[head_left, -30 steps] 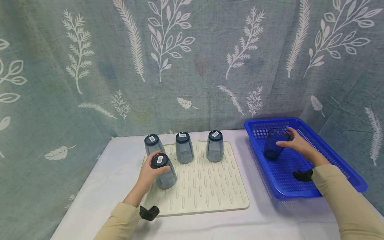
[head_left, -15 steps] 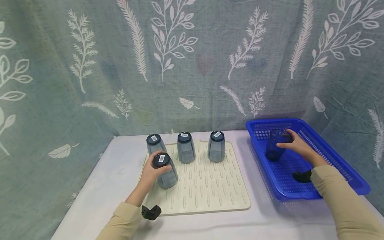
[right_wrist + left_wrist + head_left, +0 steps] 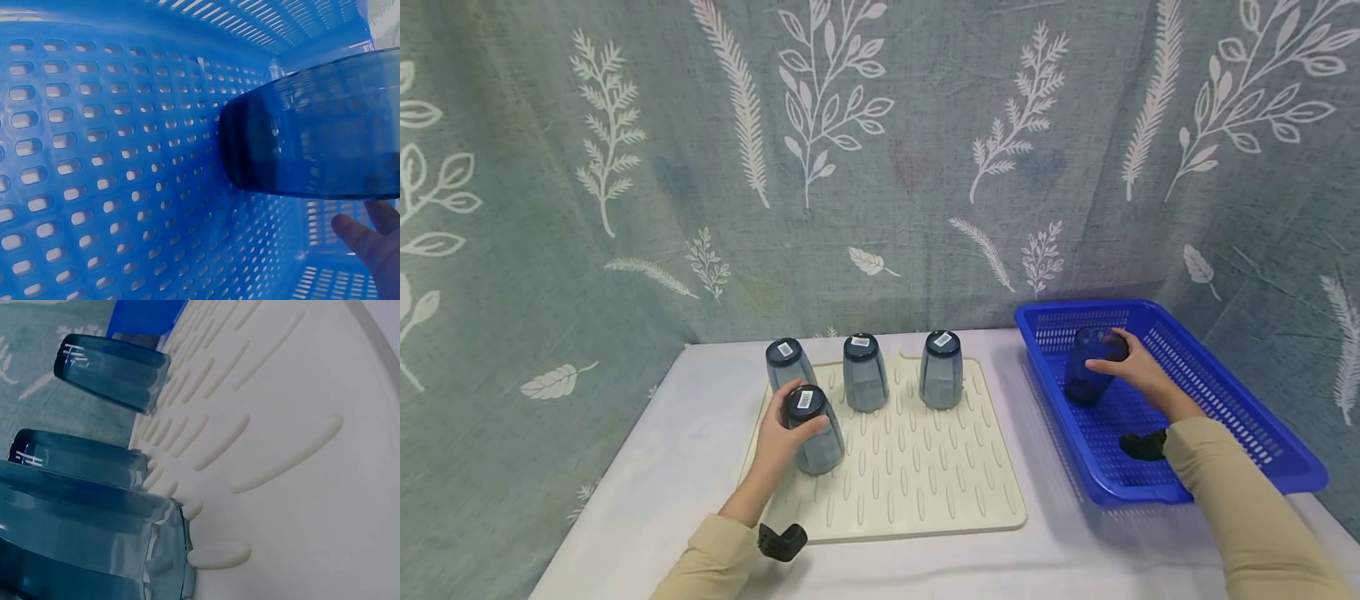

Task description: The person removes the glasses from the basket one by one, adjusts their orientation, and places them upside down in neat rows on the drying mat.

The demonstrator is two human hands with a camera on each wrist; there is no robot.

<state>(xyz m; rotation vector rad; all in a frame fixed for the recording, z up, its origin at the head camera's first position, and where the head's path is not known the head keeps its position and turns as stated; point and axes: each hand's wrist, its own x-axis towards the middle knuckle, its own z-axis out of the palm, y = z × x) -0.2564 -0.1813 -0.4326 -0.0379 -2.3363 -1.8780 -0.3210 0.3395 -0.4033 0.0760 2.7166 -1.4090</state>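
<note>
Three tumblers (image 3: 865, 383) stood inverted on the drying mat (image 3: 925, 475), my left hand (image 3: 782, 437) gripped the fourth tumbler (image 3: 812, 429), my right hand (image 3: 1131, 371) grasped the last tumbler (image 3: 1086, 375) in the blue basket (image 3: 1225, 400).

Head view overhead; wrist views close, low.

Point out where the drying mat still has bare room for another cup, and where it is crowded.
The drying mat is bare across its near half and right side, from the front edge up to the cup row. It is crowded at the back: three upside-down cups line that edge, and the left hand grips a fourth cup just before the leftmost.
</note>
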